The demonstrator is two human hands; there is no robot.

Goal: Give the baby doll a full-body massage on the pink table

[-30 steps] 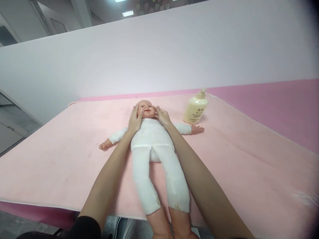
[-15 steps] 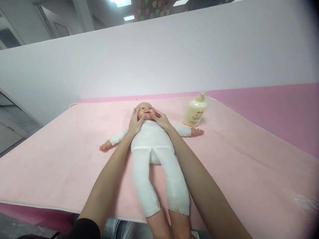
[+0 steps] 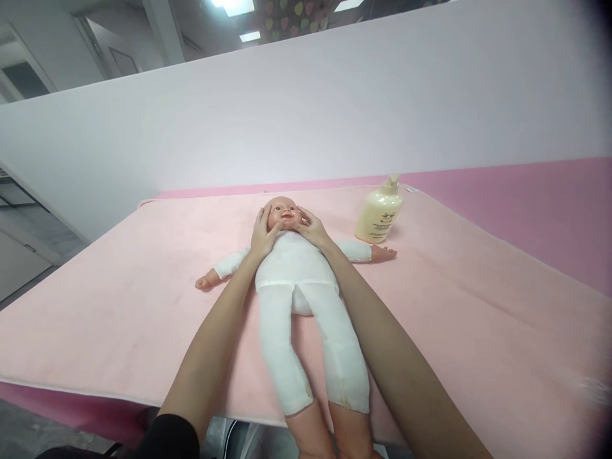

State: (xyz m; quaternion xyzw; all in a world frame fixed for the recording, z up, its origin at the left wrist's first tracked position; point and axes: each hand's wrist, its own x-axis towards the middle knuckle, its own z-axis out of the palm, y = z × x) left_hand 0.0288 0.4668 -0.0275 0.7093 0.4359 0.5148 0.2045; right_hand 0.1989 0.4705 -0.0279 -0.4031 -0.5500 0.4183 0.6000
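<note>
A baby doll in a white bodysuit lies on its back on the pale pink towel, arms spread out, head toward the far partition wall. Both of the person's hands cup its head: the left hand lies flat along one cheek, fingers loosely spread, and the right hand presses the other cheek, fingers reaching toward the temple. Neither is clenched; they rest on the head with open palms rather than gripping it.

To stroke the face well, I'd judge the pressure should be light and even on both sides, thumbs moving outward from the mouth and nose, so the head stays centred and doesn't roll.

A cream pump bottle stands just beside the doll's outstretched hand. Its label is too small to read. The doll's feet are cut off at the bottom edge, and the hands cover its ears and neck. Whether there is lotion on the palms cannot be made out.
</note>
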